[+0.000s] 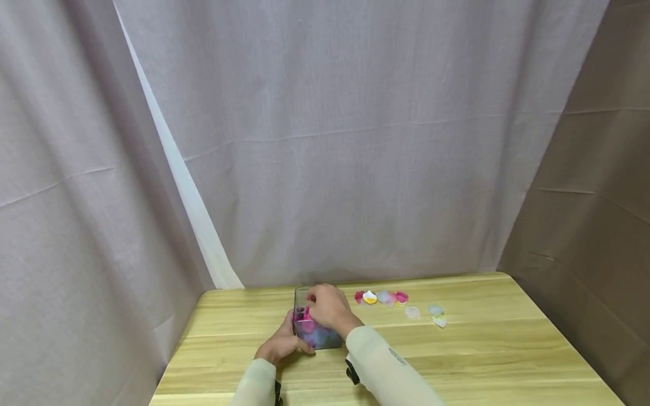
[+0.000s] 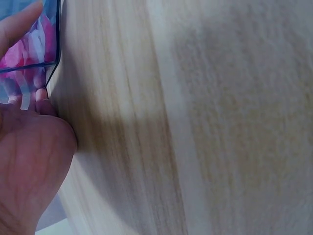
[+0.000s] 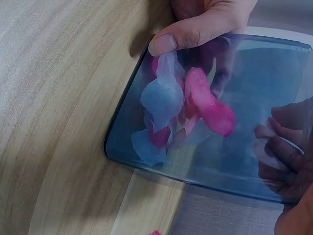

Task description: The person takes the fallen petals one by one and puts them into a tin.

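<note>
A tinted see-through box (image 1: 327, 341) lies tilted on the table, its far end towards the curtain. Pink and bluish petals (image 3: 161, 100) cling together at its near end. My left hand (image 1: 281, 341) grips the box at the near left corner; its thumb (image 3: 188, 36) presses on the wall and the other fingers wrap beneath. My right hand (image 1: 329, 307) is at the far end of the box. Seen through the tinted wall in the right wrist view, its bent fingers (image 3: 281, 156) pinch a pale petal (image 3: 264, 147). Box and left palm (image 2: 34, 156) show at the left wrist view's edge.
Right of the box, several loose petals lie along the table's far side, among them a white and yellow one (image 1: 369, 297) and a pink one (image 1: 401, 296). A pale petal (image 1: 412, 312) and a bluish one (image 1: 435, 310) lie farther right. A grey curtain (image 1: 355, 169) hangs behind the wooden table (image 1: 487, 349).
</note>
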Available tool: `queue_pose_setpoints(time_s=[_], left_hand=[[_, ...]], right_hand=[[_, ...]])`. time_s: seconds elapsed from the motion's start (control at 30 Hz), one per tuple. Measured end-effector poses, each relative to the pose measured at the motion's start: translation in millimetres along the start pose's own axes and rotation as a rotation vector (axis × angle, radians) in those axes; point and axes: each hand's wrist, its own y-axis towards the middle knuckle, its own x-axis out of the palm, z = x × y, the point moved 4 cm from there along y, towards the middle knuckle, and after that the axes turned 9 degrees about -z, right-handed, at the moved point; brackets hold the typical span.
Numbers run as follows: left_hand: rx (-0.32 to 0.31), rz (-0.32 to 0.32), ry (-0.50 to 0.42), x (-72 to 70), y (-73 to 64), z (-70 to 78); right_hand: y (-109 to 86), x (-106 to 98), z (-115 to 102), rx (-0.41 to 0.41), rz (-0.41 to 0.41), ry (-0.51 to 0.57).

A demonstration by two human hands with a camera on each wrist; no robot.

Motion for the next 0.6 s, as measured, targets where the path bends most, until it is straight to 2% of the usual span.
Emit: queue_pose_setpoints(time_s=[0.23,0.4,0.5,0.6], left_hand=[[0.009,0.011,-0.011,-3.5,11.8,-15.1],[0.007,0.005,0.02,-0.8,5.4,-7.5],[0.006,-0.003,0.013,-0.2,1.5,-2.1],[0.005,-0.002,0.005,-1.5,-0.4,2.0]], right_hand=[[1.3,0,1,-0.015,0.021,0.011],[-0.7,-1,1,-0.051,0.052,0.053],[-4.3,-3,1,-0.083,0.111,0.148],[-11.5,-8,2,-0.14,0.211,0.244]])
